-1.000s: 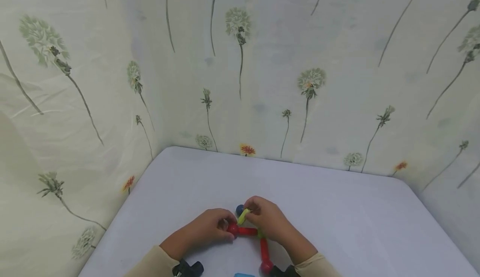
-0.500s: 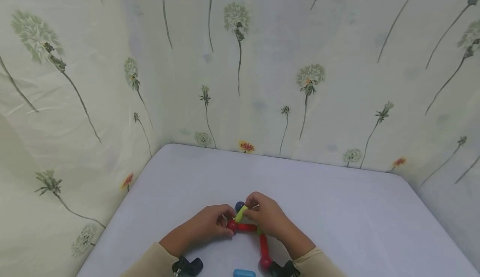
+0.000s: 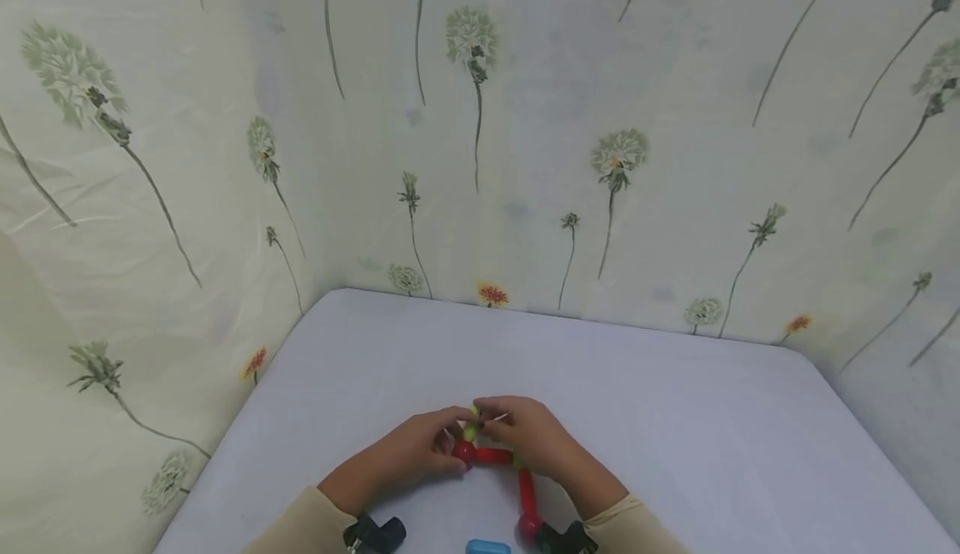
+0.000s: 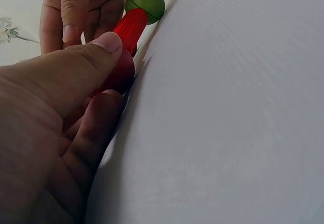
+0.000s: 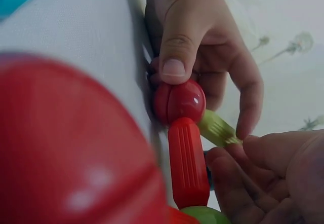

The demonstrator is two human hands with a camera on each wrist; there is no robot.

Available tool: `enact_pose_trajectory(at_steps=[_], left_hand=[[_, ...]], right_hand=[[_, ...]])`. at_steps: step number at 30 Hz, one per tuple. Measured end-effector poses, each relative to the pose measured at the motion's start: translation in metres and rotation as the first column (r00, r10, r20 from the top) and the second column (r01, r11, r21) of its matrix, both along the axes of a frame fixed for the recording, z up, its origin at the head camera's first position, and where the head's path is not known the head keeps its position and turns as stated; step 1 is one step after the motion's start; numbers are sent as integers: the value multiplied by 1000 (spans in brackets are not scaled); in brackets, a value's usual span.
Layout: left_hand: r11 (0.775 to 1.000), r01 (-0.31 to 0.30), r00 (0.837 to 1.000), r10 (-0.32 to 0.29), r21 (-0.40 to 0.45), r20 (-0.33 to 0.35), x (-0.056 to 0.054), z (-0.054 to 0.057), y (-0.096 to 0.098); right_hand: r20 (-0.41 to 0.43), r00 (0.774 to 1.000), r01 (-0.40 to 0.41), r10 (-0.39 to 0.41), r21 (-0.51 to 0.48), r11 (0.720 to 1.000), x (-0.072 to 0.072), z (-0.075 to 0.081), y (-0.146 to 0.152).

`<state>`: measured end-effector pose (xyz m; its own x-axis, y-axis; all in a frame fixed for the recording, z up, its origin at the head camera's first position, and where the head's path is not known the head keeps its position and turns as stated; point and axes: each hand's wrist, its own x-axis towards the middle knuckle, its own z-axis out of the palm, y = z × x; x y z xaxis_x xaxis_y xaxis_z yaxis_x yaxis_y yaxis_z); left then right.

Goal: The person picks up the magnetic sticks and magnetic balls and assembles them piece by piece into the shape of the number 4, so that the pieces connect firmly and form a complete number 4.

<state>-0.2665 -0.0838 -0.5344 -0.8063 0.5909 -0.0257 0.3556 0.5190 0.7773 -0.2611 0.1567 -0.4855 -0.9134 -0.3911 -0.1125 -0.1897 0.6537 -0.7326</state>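
My left hand point(image 3: 408, 456) grips a red ball point(image 5: 181, 102) between thumb and fingers. From that ball run a ribbed red rod point(image 5: 188, 163) and a yellow-green rod point(image 5: 218, 127). At the far end of the yellow-green rod, my right hand point(image 3: 534, 436) pinches with thumb and fingers, largely covering that end. The ribbed red rod meets a green ball point(image 4: 145, 5), from which another red rod point(image 3: 527, 492) leads back toward a second red ball point(image 3: 529, 526). This second ball looms large and blurred in the right wrist view.
A light blue piece point(image 3: 487, 546) lies at the near edge of the head view, between the forearms. Black wrist-camera mounts point(image 3: 375, 533) sit under both wrists. The white table point(image 3: 660, 421) backs onto a flower-printed curtain point(image 3: 540, 121).
My right hand has shifted slightly left, turning the yellow-green rod from a rightward slant to point more straight away. The dark blue ball behind it has gone out of sight. My left hand keeps its hold.
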Motion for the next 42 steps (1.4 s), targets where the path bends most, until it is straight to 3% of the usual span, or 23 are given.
enact_pose_trajectory(at_steps=[7,12,17,21,29,34,42], left_hand=[[999,30,999,-31,-27,-29,-1,-4,0],[999,14,1000,-15,-46,-17,-2,-3,1],[998,-9,1000,8,-67,-8,0,-3,0],[997,-15,1000,15,-72,4,3,-5,-2],[998,-3,1000,3,-59,-17,1,-2,-3],[998,-12,1000,11,-65,-14,-1,1,-2],[998,2,1000,-3,-56,-21,-3,3,-2]], right_hand=[[-17,999,-28,29,8,1000,0,-4,2],[-86,990,115,-115,-3,993,0,-4,13],[-175,940,304,-292,45,952,-5,-6,28],[-194,917,374,-349,114,920,-8,-11,40],[-175,943,313,-282,178,933,-17,-23,44],[-199,939,321,-282,203,925,-20,-30,40],[-116,939,332,-324,60,941,-17,-20,37]])
